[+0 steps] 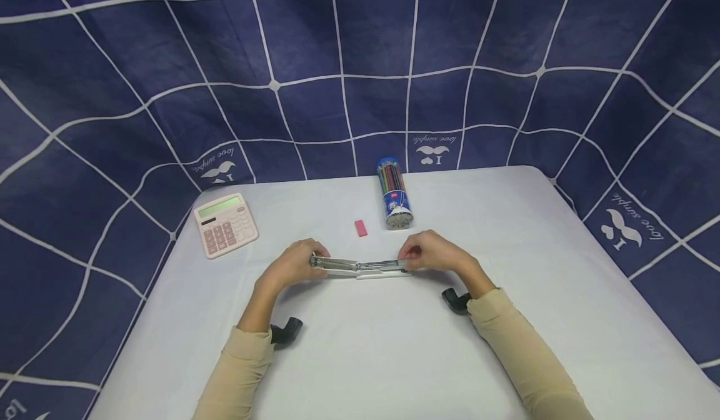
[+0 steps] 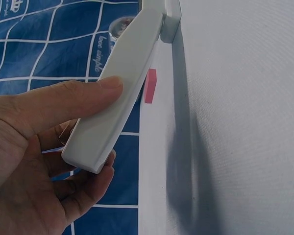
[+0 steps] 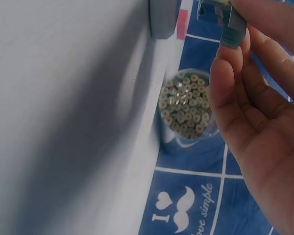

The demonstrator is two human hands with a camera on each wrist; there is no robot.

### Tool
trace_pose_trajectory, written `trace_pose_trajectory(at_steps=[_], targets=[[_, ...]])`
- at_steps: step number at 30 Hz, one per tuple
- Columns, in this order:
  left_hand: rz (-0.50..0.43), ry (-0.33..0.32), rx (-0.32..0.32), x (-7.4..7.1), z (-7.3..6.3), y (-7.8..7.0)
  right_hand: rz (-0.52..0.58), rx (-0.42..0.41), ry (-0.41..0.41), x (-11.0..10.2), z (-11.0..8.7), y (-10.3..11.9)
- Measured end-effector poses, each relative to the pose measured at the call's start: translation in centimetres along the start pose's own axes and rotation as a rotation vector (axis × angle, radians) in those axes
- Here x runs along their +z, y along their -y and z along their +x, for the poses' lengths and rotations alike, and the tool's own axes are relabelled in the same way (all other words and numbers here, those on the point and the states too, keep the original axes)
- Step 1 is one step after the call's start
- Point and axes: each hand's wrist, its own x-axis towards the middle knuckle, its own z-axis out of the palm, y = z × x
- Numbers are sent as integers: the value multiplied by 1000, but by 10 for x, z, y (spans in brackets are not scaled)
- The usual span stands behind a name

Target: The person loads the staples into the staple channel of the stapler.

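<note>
The stapler (image 1: 337,263) lay opened out between the person's 2 hands, low over the middle of the white table (image 1: 365,351); I could not tell whether its underside touched down. The left hand (image 1: 295,262) pinched 1 white end, thumb along the outer face and fingers curled behind, tilting it up. The right hand (image 1: 432,250) pinched a small metal part (image 3: 233,32) at the other end. Just beyond were a pink eraser (image 1: 360,228) and, near it, a tub of pencils (image 1: 395,196) on its side; a calculator (image 1: 227,225) sat well off to the left.
</note>
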Motion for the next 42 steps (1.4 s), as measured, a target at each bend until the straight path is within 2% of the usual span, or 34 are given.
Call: trace_pose_trajectory(at_steps=[4,11,16,27,42], targets=[[0,2,-8,0,1,-1,3,-17,-7,2,4,2],[-9,7,-18,1,1,1,6,8,1,6,11,5],[-7,6,-9,0,1,1,-12,-18,2,9,13,7],[-5,8,-15,0,1,-1,-8,13,-25,12,12,5],[-7,7,-3,0,1,0,-12,33,-11,11,10,7]])
